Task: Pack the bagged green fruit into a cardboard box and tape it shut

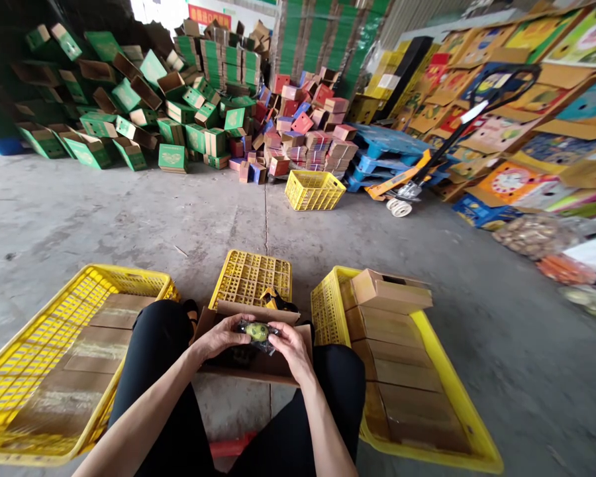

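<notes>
Between my two hands is a rounded yellow-green item in clear plastic wrap (257,331), fruit-like, with dark spots. My left hand (222,336) pinches the wrap at its left end. At the right end, the fingers of my right hand (291,346) are closed on the plastic. Both hands are just above an open cardboard box (258,377) between my knees, its dark inside mostly hidden by them. Behind that box, a yellow and black tool (277,301), perhaps a tape dispenser, lies by an upturned yellow crate (251,275).
Brown cartons fill the yellow crate (24,344) on my left and the yellow crate (481,430) on my right. Farther off stand another yellow crate (315,192), an orange pallet jack (402,179) and blue pallets (385,146). Piled green boxes (171,159) line the back.
</notes>
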A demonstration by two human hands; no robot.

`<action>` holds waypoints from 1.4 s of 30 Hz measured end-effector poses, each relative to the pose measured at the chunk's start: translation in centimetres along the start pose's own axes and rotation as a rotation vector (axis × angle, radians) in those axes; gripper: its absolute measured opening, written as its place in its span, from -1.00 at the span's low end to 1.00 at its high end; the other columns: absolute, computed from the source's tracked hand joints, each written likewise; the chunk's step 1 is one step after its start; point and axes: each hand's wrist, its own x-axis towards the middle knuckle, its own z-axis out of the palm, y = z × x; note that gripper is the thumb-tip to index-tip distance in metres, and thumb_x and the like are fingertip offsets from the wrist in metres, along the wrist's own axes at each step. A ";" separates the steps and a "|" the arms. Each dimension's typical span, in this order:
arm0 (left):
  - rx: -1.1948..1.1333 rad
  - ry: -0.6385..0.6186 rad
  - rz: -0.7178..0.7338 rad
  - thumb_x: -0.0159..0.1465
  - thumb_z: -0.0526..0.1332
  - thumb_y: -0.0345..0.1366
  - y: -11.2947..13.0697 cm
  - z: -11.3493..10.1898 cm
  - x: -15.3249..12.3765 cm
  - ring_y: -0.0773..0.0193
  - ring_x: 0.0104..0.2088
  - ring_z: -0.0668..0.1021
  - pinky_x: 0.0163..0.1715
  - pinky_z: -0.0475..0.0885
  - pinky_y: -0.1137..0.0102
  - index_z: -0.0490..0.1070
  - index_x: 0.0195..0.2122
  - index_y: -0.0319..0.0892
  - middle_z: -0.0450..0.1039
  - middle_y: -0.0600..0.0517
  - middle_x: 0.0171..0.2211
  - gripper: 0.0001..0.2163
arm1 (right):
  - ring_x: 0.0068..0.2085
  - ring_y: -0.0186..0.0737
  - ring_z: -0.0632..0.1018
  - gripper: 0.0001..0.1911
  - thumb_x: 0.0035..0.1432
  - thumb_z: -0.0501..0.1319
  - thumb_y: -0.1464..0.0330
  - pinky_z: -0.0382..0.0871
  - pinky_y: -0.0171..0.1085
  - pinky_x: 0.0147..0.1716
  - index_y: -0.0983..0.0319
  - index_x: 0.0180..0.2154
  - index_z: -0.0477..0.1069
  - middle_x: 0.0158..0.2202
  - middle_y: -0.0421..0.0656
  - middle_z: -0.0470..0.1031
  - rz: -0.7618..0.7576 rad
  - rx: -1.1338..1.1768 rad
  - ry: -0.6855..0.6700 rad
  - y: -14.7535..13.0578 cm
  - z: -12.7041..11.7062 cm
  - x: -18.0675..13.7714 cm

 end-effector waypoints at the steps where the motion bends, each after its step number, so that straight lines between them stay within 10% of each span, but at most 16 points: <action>1: 0.010 -0.004 -0.002 0.03 0.62 -0.29 0.0 0.0 0.0 0.05 0.00 0.62 0.07 0.44 0.20 0.55 0.12 -0.08 0.62 -0.06 -0.01 -0.39 | 0.01 0.13 0.66 -0.45 -0.06 0.55 0.02 0.54 0.03 0.05 0.12 -0.06 0.63 -0.06 -0.08 0.70 -0.005 -0.002 0.009 0.1 0.0 0.0; 16: 0.127 0.181 -0.030 0.04 0.60 -0.08 0.0 0.2 0.0 0.01 -0.04 0.64 0.01 0.52 0.16 0.64 -0.04 -0.13 0.65 -0.07 -0.08 -0.51 | 0.13 0.17 0.63 -0.49 0.05 0.48 -0.02 0.43 0.11 0.23 0.12 -0.05 0.69 0.03 -0.05 0.69 -0.046 -0.053 0.050 0.5 -0.3 0.3; 26: 0.260 0.032 0.037 0.06 0.59 -0.07 -0.7 0.6 0.2 -0.01 -0.04 0.61 0.04 0.47 0.16 0.61 0.13 -0.10 0.62 -0.09 -0.03 -0.40 | 0.11 0.18 0.63 -0.54 0.08 0.46 -0.06 0.55 0.06 0.10 0.06 -0.08 0.71 -0.01 -0.09 0.70 -0.075 -0.069 0.057 0.4 -0.2 0.1; 42: 0.274 0.166 0.087 0.09 0.52 0.11 -0.2 1.0 0.7 0.04 -0.21 0.63 -0.26 0.61 0.27 0.71 -0.28 -0.23 0.59 -0.10 -0.24 -0.55 | -0.01 0.16 0.68 -0.44 -0.03 0.53 -0.05 0.58 0.06 0.04 0.12 -0.06 0.68 -0.08 -0.08 0.71 -0.020 -0.047 0.049 1.1 -0.3 0.5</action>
